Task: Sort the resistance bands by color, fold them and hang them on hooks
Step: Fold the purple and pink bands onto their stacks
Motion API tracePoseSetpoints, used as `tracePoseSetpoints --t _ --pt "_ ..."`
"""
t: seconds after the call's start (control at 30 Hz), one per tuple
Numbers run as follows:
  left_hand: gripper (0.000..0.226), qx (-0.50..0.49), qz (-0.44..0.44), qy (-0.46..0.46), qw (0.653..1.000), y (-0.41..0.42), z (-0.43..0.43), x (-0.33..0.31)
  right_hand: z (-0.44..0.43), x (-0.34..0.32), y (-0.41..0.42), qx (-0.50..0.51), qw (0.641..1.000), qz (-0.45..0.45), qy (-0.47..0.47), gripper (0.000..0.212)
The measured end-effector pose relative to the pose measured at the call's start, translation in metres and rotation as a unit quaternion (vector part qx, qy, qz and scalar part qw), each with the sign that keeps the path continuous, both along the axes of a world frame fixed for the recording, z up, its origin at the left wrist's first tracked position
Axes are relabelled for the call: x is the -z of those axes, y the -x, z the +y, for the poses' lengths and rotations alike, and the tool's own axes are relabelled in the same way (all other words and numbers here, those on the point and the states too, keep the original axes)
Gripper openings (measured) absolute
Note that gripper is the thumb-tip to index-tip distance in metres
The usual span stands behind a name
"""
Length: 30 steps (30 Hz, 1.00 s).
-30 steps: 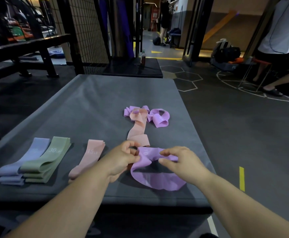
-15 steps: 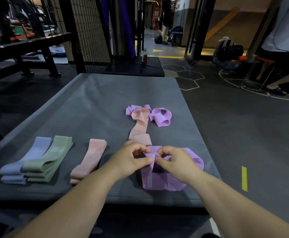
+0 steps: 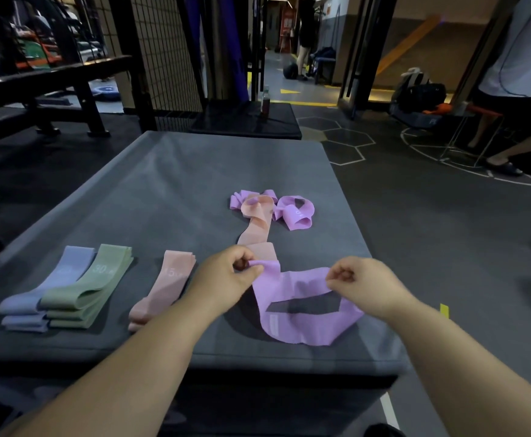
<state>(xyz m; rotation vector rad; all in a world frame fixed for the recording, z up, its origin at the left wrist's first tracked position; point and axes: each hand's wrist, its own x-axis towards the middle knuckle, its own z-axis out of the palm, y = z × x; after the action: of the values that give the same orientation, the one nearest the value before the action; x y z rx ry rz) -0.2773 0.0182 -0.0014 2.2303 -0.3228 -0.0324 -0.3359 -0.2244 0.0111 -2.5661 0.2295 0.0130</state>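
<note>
A purple resistance band point(image 3: 302, 326) hangs as an open loop over the near right part of the grey padded table point(image 3: 169, 190). My left hand point(image 3: 226, 279) pinches its upper left edge and my right hand point(image 3: 362, 282) pinches its upper right edge, stretching it between them. A long pink band point(image 3: 256, 228) lies flat just behind my left hand. Crumpled purple bands point(image 3: 292, 212) sit further back. On the near left lie folded bands: blue point(image 3: 49, 285), green point(image 3: 90, 285) and pink point(image 3: 166, 285).
A person sits on a bench point(image 3: 516, 89) at the far right. A black bench frame point(image 3: 52, 83) stands at the left, a wire mesh panel point(image 3: 163, 52) behind the table, and a dark platform with a bottle point(image 3: 265, 104) beyond it.
My hands have moved apart, spreading the purple band from a bunched fold into a wide open loop. The other bands have not moved.
</note>
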Motion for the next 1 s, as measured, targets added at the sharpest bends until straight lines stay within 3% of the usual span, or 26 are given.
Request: tracePoseSetpoints --t 0.07,0.23,0.43,0.5,0.63,0.8,0.9,1.0 --pt "0.006 -0.007 0.003 0.014 1.000 -0.003 0.003 -0.002 -0.018 -0.001 0.002 0.005 0.998 0.036 0.052 0.016" --pt "0.008 -0.033 0.018 0.032 0.999 -0.006 0.008 -0.004 -0.038 0.000 0.013 -0.030 0.990 0.121 0.070 0.014" --pt "0.008 -0.081 0.036 0.078 0.993 -0.008 0.009 -0.006 -0.044 -0.003 0.019 -0.040 0.988 0.147 -0.015 0.019" --pt "0.007 -0.098 0.033 0.084 0.991 -0.008 0.010 -0.006 -0.043 0.003 0.019 -0.062 0.982 0.177 0.011 0.019" --pt "0.004 -0.142 0.025 0.125 0.982 -0.011 0.013 -0.008 -0.042 0.010 0.010 -0.030 0.992 0.113 0.055 0.016" --pt "0.018 -0.186 0.053 0.229 0.954 -0.018 0.019 -0.009 -0.045 0.009 0.009 0.046 0.991 0.074 -0.106 0.009" --pt "0.028 -0.200 0.073 0.269 0.939 -0.021 0.021 -0.010 -0.044 0.010 0.005 0.083 0.969 0.058 -0.224 0.014" --pt "0.019 -0.206 0.095 0.302 0.926 -0.023 0.021 -0.012 -0.046 0.009 0.001 0.113 0.936 0.023 -0.333 0.022"
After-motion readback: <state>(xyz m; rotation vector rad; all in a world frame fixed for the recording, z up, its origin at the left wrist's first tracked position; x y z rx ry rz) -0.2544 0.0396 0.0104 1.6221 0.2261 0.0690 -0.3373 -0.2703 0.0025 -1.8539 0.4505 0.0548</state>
